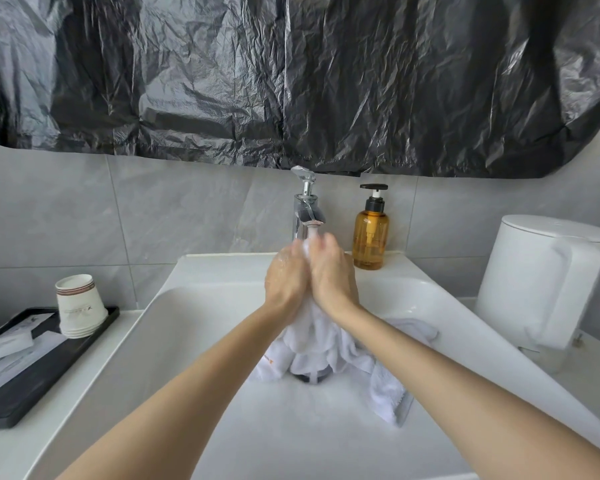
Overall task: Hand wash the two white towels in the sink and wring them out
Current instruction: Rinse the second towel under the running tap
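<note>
We are in a small bathroom with grey wall tiles (187, 209) and a crumpled black plastic sheet (291, 81) hanging over the upper wall. Below it the white rectangular sink (222, 268) sits in a white counter, and water runs from the chrome tap (305, 209). Our left hand (286, 275) and right hand (331, 275) are pressed side by side under the stream. Their fingers are closed together round the bunched top of a wet white towel (312, 344), though the fingertips are mostly hidden behind the cloth. The towel hangs down from the hands to the dark drain (309, 375). More white cloth (390, 389) lies in the basin to the right; we cannot tell if it is the second towel or part of the same one. We judge that this is the rubbing or rinsing step, and wringing is not yet begun. The next move probably calls for shifting the grip lower and scrubbing another part. An amber soap bottle with a black pump (370, 233) stands just beside the tap, a white plastic kettle (541, 278) stands at the right, and a black tray (21, 393) with stacked paper cups (78, 306) is on the left.
</note>
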